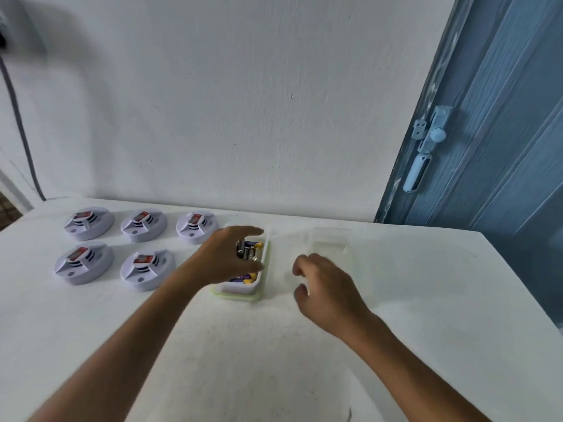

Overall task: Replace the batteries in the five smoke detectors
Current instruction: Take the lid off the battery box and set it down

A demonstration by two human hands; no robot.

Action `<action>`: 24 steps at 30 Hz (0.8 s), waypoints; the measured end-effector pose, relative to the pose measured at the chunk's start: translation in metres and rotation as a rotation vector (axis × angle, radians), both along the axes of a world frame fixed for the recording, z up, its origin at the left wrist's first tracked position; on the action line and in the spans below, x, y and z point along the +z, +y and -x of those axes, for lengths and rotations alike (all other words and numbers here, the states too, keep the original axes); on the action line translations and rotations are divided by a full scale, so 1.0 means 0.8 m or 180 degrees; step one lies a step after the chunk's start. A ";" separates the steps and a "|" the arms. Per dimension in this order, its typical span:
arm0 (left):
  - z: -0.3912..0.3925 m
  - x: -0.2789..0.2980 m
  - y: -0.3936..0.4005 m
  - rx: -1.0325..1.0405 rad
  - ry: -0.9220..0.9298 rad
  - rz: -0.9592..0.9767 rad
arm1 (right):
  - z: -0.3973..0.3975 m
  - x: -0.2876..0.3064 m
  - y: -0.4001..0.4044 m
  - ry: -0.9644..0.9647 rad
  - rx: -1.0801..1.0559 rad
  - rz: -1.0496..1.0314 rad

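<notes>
Reaching left hand [227, 257] into the battery box [262, 271], fingers curled over the batteries [248, 250], grip unclear; right hand [323, 284] loosely curled, empty, beside clear lid [330, 243]; five smoke detectors [143, 226] staged left on table [426, 300].

- Five smoke detectors lie on the surface [396, 300] at 10 o'clock: three in the back row [89, 223] [143, 225] [198, 227], two in the front row [84, 264] [147, 270].
- The battery box [243, 289] sits at the middle, at 3 o'clock of the detectors, with batteries [249, 249] in it.
- The left hand [225, 257] lies over the box.
- The lid [330, 243] lies at 3 o'clock of the box.
- The right hand [326, 287] is just in front of the lid.
- The door [502, 117] stands at 2 o'clock, the wall [228, 102] at 12.
</notes>
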State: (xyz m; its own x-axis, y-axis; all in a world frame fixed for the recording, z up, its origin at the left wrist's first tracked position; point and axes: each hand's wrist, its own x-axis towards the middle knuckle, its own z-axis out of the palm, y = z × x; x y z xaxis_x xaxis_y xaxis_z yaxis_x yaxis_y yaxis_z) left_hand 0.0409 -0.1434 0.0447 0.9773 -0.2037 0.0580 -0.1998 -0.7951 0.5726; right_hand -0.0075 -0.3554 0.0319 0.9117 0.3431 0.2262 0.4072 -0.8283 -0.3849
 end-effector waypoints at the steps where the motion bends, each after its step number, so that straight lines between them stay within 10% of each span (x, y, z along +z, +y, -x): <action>1: 0.010 -0.006 0.021 -0.0008 0.0114 -0.0025 | 0.002 -0.007 0.014 0.0188 0.0066 -0.0063; 6: 0.047 -0.066 0.066 0.0249 0.0238 0.0372 | 0.010 -0.044 0.063 0.0568 0.0064 0.0054; 12: 0.052 -0.101 0.056 0.0687 0.0186 0.0734 | -0.028 -0.022 0.035 -0.0942 -0.0735 -0.0809; 17: 0.042 -0.115 0.047 0.1085 0.0369 0.0870 | -0.068 -0.031 -0.076 0.0633 -0.2166 -0.1144; 24: 0.033 -0.120 0.037 0.1184 0.0326 0.1009 | -0.063 -0.070 -0.108 0.1631 -0.2218 -0.1779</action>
